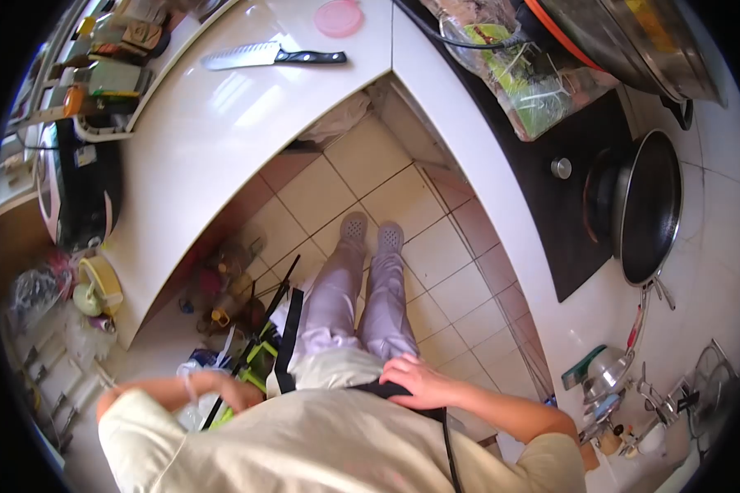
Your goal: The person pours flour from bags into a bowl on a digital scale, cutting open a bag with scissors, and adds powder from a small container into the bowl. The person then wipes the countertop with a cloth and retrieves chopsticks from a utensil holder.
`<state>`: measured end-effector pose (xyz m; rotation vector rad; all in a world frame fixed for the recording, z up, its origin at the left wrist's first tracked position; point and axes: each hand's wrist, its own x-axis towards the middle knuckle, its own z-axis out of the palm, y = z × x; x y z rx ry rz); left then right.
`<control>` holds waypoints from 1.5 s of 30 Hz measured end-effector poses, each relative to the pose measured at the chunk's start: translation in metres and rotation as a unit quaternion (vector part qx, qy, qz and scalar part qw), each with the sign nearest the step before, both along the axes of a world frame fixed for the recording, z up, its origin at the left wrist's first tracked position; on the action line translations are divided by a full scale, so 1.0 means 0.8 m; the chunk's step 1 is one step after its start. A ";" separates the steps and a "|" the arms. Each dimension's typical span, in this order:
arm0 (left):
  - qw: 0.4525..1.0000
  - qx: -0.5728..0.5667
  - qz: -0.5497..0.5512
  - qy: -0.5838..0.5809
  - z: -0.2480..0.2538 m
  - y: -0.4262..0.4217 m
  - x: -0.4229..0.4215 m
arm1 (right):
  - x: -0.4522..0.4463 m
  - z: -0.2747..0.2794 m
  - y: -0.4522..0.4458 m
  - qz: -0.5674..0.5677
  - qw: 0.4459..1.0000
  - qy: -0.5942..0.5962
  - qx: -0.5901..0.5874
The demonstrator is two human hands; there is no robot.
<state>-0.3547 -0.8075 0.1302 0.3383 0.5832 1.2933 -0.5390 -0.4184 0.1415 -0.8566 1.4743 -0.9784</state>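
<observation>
Head view: at far left, a rounded black-and-pale appliance [86, 189] sits on the glossy white table [185, 144]. My left grip [240, 396] is beside my waist, near a lime-green and black item [260, 361]; with its fingers partly hidden, I cannot tell whether it holds anything. Farther ahead lie a silver-bladed, black-handled knife [275, 57] and a round pink lid [339, 18]. The flat black waist strap [372, 389] crosses the front of my cream shirt [304, 431]. I judge it light, pliable and hardly fragile, best pinched across its flat width. My right grip [411, 382] rests on it, fingers curved; whether they close around it, I cannot tell.
</observation>
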 end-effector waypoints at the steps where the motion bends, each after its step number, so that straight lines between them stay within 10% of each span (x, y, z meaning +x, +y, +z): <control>1: 0.989 -0.121 0.084 -0.010 0.048 0.001 0.043 | 0.000 0.007 -0.007 -0.002 1.000 0.016 -0.020; 5: 0.884 -0.418 0.197 -0.075 0.137 0.055 0.091 | -0.002 0.006 -0.030 0.053 0.998 0.028 -0.003; 13: 0.714 -0.434 0.490 -0.248 0.177 0.096 0.064 | -0.011 0.051 0.007 0.063 0.994 0.087 -0.006; 21: 0.865 -0.345 0.342 -0.124 0.112 0.050 -0.043 | 0.025 0.087 0.077 0.064 0.992 0.033 0.105; 24: 0.909 -0.359 0.210 0.036 0.004 0.012 -0.145 | 0.004 0.014 0.046 -0.106 0.984 -0.116 0.080; 26: 0.881 -0.321 0.320 0.134 -0.075 0.035 -0.211 | -0.019 -0.026 0.029 -0.226 0.970 -0.031 0.086; 28: 0.726 -0.451 0.328 0.403 -0.267 0.037 -0.324 | -0.047 -0.106 -0.059 -0.310 0.933 0.091 0.159; 29: 0.772 -0.463 0.260 0.351 -0.276 0.059 -0.353 | -0.046 -0.128 -0.050 -0.332 0.925 0.098 0.158; 30: 0.681 -0.548 0.199 0.443 -0.409 0.045 -0.424 | -0.061 -0.162 -0.099 -0.386 0.919 0.021 0.074; 32: 0.619 -0.547 0.173 0.536 -0.493 0.068 -0.471 | -0.051 -0.214 -0.085 -0.400 0.910 -0.043 0.101; 34: 0.427 -0.737 0.096 0.515 -0.580 0.020 -0.556 | -0.037 -0.243 -0.087 -0.443 0.883 -0.052 0.148; 40: 0.404 -0.754 0.092 0.510 -0.657 -0.020 -0.552 | 0.010 -0.306 -0.011 -0.449 0.855 -0.058 0.254; 45: 0.396 -0.661 0.236 0.592 -0.546 0.033 -0.480 | -0.066 -0.404 -0.063 -0.438 0.868 0.064 0.225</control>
